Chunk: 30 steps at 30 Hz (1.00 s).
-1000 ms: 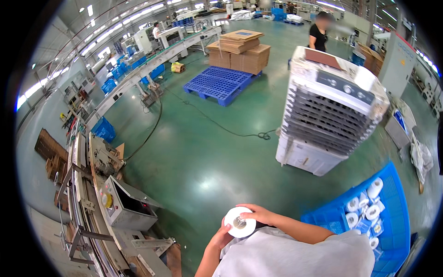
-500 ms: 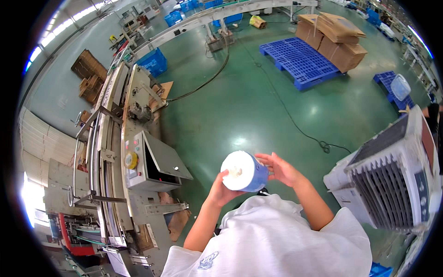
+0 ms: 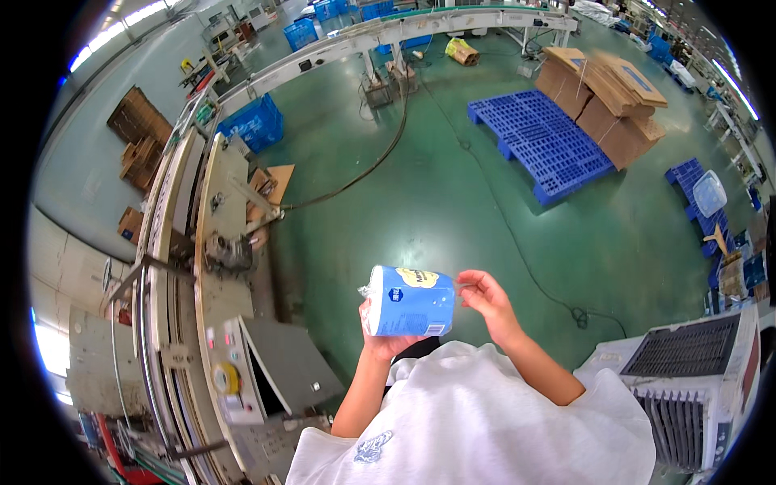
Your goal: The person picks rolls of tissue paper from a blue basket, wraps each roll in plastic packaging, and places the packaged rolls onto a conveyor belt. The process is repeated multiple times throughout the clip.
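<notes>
A wrapped paper roll [image 3: 412, 303] lies on its side in front of my chest, its blue printed film with a yellow patch facing up. Clear plastic bunches at its left end. My left hand [image 3: 381, 341] grips that left end from below, most of its fingers hidden behind the roll. At the opposite end, my right hand [image 3: 487, 303] has thumb and fingertips drawn together on what looks like a bit of clear plastic wrap sticking out from the roll.
Along my left runs a machine line with a control box [image 3: 283, 368] whose door hangs ajar. An air cooler [image 3: 671, 380] stands close on my right. Ahead are a blue pallet [image 3: 541, 141], cartons [image 3: 602, 97], a blue crate [image 3: 255, 125] and a floor cable [image 3: 505, 218].
The roll has turned from showing its white end to showing its blue printed side. My right fingers have drawn together at its right end. The whole view has shifted slightly.
</notes>
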Tool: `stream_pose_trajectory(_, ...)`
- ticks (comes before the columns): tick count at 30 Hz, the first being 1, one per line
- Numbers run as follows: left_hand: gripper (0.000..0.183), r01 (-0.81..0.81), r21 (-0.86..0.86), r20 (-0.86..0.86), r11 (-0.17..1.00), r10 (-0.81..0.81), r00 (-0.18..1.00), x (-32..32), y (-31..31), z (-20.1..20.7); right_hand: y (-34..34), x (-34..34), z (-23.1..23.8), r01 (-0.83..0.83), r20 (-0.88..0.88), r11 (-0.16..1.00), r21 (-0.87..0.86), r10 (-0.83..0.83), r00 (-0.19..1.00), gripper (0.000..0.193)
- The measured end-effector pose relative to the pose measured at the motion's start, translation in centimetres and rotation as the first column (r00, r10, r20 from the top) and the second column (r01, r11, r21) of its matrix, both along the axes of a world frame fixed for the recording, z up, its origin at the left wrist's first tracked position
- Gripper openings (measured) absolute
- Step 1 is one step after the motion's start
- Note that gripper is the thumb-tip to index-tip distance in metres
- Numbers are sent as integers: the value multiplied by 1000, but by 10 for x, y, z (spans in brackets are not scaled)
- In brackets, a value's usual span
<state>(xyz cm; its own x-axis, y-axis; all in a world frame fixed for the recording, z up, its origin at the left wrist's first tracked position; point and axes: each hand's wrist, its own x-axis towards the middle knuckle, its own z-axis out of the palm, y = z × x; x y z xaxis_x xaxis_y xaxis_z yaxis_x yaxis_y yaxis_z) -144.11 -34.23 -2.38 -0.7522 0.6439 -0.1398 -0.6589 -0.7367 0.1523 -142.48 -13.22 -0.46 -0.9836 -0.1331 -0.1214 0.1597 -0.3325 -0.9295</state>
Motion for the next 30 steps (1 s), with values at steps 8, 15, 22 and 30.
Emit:
stream_pose_trajectory(8, 62, 91, 175, 159, 980, -120, 980, -234, -34, 12, -40, -211, 29, 57, -101, 998, 8, -56, 993, 25)
stream_pose_trajectory(15, 75, 118, -60, 92, 991, -112, 989, -423, -37, 14, -61, -416, -20, 24, -8, 992, -124, -25, 1000, 17)
stream_pose_trajectory(22, 70, -176, -659, -142, 731, 109, 984, -629, -62, -37, -45, -660, -45, 13, -71, 948, 318, 11, 997, 34)
stream_pose_trajectory(30, 77, -348, -823, -348, 449, 84, 934, -850, -71, -28, -85, -891, -1, -144, -87, 577, 804, 354, 931, 54)
